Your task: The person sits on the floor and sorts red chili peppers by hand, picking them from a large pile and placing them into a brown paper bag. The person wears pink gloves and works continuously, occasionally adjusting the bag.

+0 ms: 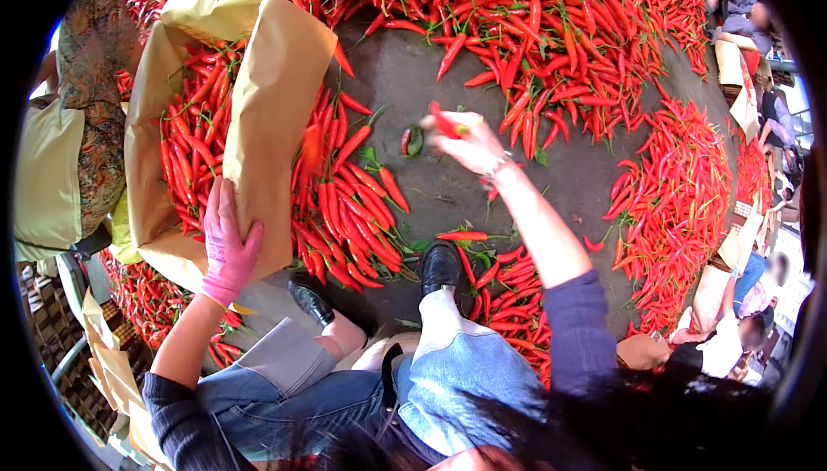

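Observation:
My left hand (227, 238), in a pink glove, lies on the near edge of an open brown paper bag (274, 116). Its fingers point in toward the red chili peppers (197, 129) inside, and the thumb is apart against the bag's side; whether it grips the paper is not plain. My right hand (475, 141), blurred, has a red chili pepper (444, 122) in its fingers, above the dark ground. Just left of that hand lies a small dark red pepper with a green leaf (413, 140). Loose chilies (342, 200) lie along the bag's right side.
A large chili heap (549, 32) spreads across the far side, another heap (678, 213) lies to the right. My black shoes (441, 267) stand on the ground near more chilies (517, 303). A person in patterned cloth (97, 103) is at left; several people sit at far right.

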